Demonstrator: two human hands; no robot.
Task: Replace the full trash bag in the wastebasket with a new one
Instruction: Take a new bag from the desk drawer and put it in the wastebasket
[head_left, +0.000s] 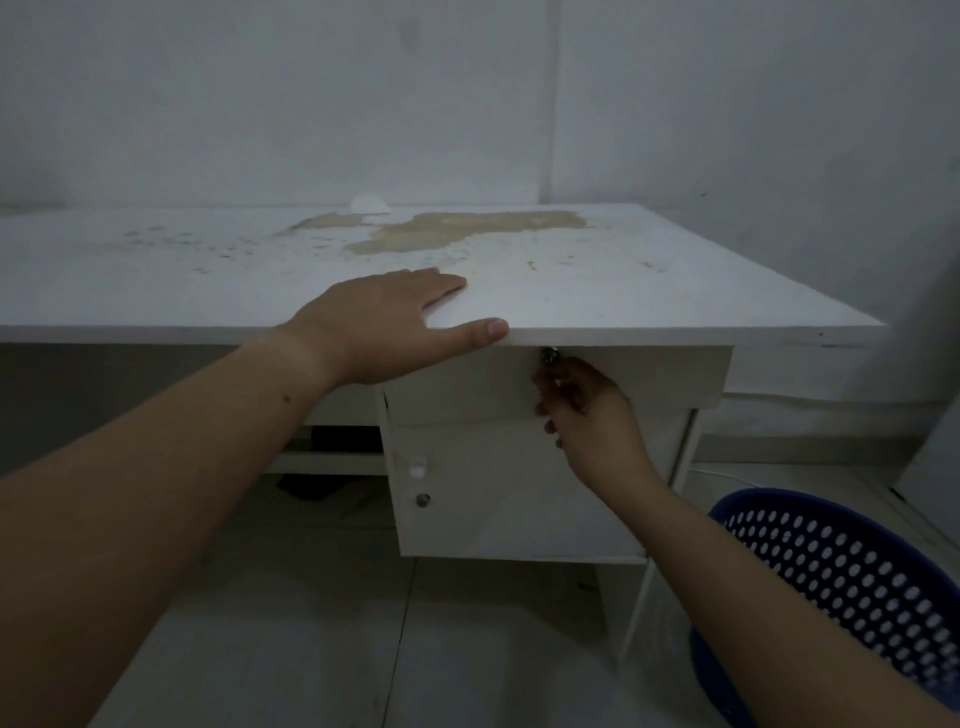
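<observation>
Wastebasket (841, 571) stands on the floor by the right front corner of the bench (675, 291). Left hand (384, 322) presses flat, fingers straight, on the bench's front edge. Right hand (587, 415) seems to pinch the drawer (467, 384) knob (548, 356). Better to pull straight and slowly, keeping the bench steady.

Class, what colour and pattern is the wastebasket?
The wastebasket is blue, perforated with round holes; head view.

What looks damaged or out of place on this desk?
The desk top has a large tan patch near its back edge, where the white surface seems peeled or worn away, with dark specks scattered to its left. Nothing else stands out.
</observation>
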